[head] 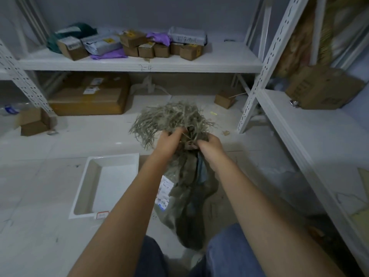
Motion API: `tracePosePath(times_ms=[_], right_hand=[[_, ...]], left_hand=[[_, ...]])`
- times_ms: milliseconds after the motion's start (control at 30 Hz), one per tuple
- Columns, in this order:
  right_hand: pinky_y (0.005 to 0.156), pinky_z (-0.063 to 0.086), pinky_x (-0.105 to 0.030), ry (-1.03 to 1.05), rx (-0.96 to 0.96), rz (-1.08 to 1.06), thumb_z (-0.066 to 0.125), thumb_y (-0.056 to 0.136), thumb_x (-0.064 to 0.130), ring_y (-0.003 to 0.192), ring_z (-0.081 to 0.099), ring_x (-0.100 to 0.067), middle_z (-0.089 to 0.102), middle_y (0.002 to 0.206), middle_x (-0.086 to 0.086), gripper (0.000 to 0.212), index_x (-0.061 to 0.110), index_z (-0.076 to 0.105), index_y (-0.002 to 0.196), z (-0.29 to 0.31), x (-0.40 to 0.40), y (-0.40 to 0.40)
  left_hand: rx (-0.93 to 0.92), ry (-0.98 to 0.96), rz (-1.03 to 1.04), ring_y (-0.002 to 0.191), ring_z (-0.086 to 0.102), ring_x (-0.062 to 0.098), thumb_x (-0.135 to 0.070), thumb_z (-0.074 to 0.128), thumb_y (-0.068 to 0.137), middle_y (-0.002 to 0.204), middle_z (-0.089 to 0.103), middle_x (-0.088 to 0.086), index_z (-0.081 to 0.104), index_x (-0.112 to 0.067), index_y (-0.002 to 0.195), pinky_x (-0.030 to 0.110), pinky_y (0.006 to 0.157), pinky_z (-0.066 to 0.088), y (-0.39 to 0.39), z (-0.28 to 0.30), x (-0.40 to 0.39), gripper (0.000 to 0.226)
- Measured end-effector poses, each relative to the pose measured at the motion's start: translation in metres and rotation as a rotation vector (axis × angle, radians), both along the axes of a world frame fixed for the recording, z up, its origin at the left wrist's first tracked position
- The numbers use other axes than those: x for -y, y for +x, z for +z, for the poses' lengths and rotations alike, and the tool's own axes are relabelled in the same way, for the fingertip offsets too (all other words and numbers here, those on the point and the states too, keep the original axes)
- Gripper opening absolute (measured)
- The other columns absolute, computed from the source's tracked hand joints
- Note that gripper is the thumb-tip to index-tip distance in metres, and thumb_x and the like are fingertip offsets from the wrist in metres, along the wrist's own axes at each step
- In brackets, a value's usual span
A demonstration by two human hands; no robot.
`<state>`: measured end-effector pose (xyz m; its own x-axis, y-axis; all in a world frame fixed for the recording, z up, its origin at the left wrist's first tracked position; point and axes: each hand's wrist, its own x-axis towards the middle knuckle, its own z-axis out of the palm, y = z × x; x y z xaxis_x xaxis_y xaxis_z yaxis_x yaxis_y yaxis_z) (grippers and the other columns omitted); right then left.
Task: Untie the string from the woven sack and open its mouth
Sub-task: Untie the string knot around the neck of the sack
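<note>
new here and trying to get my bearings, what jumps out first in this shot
Dead centre, the left hand and right hand pinch the gathered neck of a grey-green woven sack, its frayed mouth fanning out above them. Left of it on the pale floor lies a shallow white rectangular tray, with small brown cardboard boxes on the shelf behind.

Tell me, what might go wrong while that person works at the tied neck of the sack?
Both hands, the left hand and right hand, pinch the bunched neck of the woven sack, and the string is hard to make out among the frayed fringe, so a wrong strand may get pulled, perhaps tightening the knot. The sack stands upright between the knees; once loosened it could slump and spill beside the white tray.
</note>
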<state>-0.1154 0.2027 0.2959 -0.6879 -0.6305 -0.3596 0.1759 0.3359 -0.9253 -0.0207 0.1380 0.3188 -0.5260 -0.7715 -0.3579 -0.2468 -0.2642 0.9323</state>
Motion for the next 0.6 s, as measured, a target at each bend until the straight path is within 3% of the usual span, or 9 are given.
tracePosePath(times_ms=[100,167,233,333,400,433,533,600], right_hand=[[0.08,0.055,-0.034,-0.06,0.153,-0.14,0.062,0.087,0.015,0.089,0.065,-0.024,0.068,0.107,-0.01,0.032,0.006,0.061,0.118,-0.014,-0.011,0.003],[0.078,0.053,-0.03,-0.092,0.233,-0.185,0.059,0.09,0.012,0.084,0.063,-0.021,0.066,0.102,-0.009,0.031,0.004,0.058,0.12,-0.024,-0.019,0.005],[0.08,0.051,-0.031,-0.08,0.21,-0.194,0.056,0.091,0.012,0.096,0.061,-0.024,0.063,0.11,-0.009,0.034,0.005,0.054,0.125,-0.028,-0.023,0.007],[0.078,0.052,-0.03,-0.096,0.135,-0.174,0.052,0.093,0.007,0.105,0.058,-0.025,0.057,0.123,-0.01,0.04,-0.001,0.046,0.131,-0.032,-0.009,0.004],[0.087,0.051,-0.034,-0.091,0.133,-0.157,0.051,0.093,0.006,0.109,0.059,-0.03,0.053,0.134,-0.016,0.048,-0.002,0.039,0.138,-0.033,0.003,0.005],[0.085,0.052,-0.033,-0.098,0.146,-0.154,0.051,0.093,0.004,0.1,0.063,-0.029,0.057,0.127,-0.017,0.045,-0.002,0.041,0.136,-0.035,0.007,0.005],[0.058,0.054,-0.019,-0.17,0.191,-0.135,0.053,0.091,-0.001,0.06,0.063,-0.014,0.07,0.068,-0.003,0.013,0.001,0.059,0.101,-0.039,0.012,0.002],[0.042,0.049,-0.012,-0.188,0.2,-0.171,0.055,0.09,-0.001,0.044,0.061,-0.009,0.063,0.042,0.006,0.011,0.009,0.054,0.086,-0.036,0.015,-0.002]], left_hand=[[-0.001,0.052,-0.117,0.079,0.06,0.016,-0.043,0.057,0.08,0.091,0.068,0.003,0.063,-0.017,0.094,0.027,0.064,0.044,0.011,-0.005,-0.004,0.03],[0.05,0.025,-0.211,0.092,0.064,0.023,-0.039,0.064,0.07,0.107,0.07,0.011,0.067,-0.014,0.1,0.033,0.075,0.05,0.021,-0.013,-0.004,0.039],[0.156,-0.022,-0.312,0.098,0.066,0.027,-0.029,0.071,0.061,0.107,0.071,0.013,0.067,-0.009,0.105,0.039,0.088,0.055,0.029,-0.021,0.0,0.049],[0.265,-0.14,-0.299,0.088,0.066,0.028,-0.011,0.07,0.07,0.093,0.069,0.015,0.066,-0.004,0.095,0.04,0.091,0.054,0.031,-0.028,0.01,0.026],[0.308,-0.275,-0.217,0.088,0.067,0.031,-0.008,0.069,0.072,0.095,0.069,0.019,0.064,-0.001,0.097,0.048,0.087,0.056,0.028,-0.027,0.017,0.026],[0.316,-0.324,-0.203,0.09,0.066,0.032,-0.008,0.068,0.073,0.098,0.068,0.02,0.063,0.0,0.099,0.048,0.086,0.056,0.026,-0.025,0.019,0.028],[0.246,-0.363,-0.245,0.093,0.061,0.025,-0.006,0.066,0.079,0.097,0.064,0.011,0.057,-0.009,0.098,0.039,0.083,0.052,0.02,-0.019,0.02,0.021],[0.178,-0.325,-0.273,0.097,0.057,0.024,-0.006,0.065,0.083,0.097,0.06,0.004,0.051,-0.018,0.106,0.033,0.08,0.048,0.019,-0.016,0.02,0.029]])
